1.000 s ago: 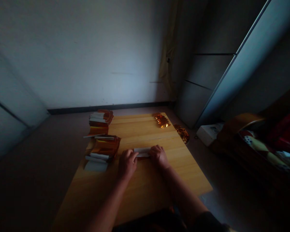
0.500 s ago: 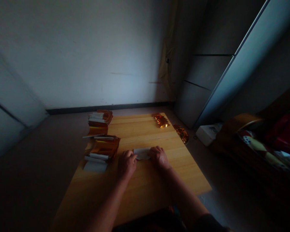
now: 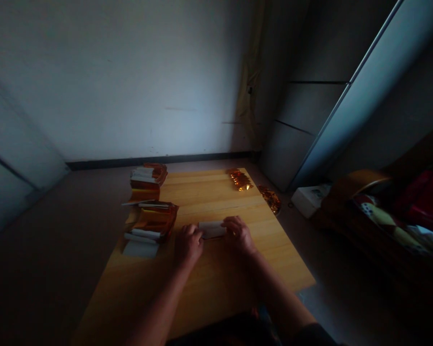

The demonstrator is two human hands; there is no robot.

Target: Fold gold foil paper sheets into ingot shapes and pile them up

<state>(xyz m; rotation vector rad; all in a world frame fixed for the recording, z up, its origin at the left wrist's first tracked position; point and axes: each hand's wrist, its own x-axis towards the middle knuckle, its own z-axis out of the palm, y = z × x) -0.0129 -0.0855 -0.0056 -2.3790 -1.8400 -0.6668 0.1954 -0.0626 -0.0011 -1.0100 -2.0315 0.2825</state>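
A small sheet of paper [image 3: 212,229], pale on its upper face, lies on the wooden table [image 3: 216,274] between my hands. My left hand [image 3: 189,243] grips its left end with curled fingers. At the right end, my right hand [image 3: 239,235] pinches the paper between thumb and fingers. Just left of my left hand rest stacks of orange-gold foil paper [image 3: 153,218] with pale backs. A loose pale sheet [image 3: 141,248] lies at the near end of those stacks.
Another stack of foil paper [image 3: 148,174] sits at the table's far left. Shiny folded gold foil pieces [image 3: 240,179] line up near the far right corner. More gold foil [image 3: 270,199] is on the floor beyond the right edge, near a white box [image 3: 306,201].
The paper's near edge, curved before, now looks straighter and flatter. My right hand's fingers have lifted and shifted slightly at the right end; my left hand stays nearly in place.
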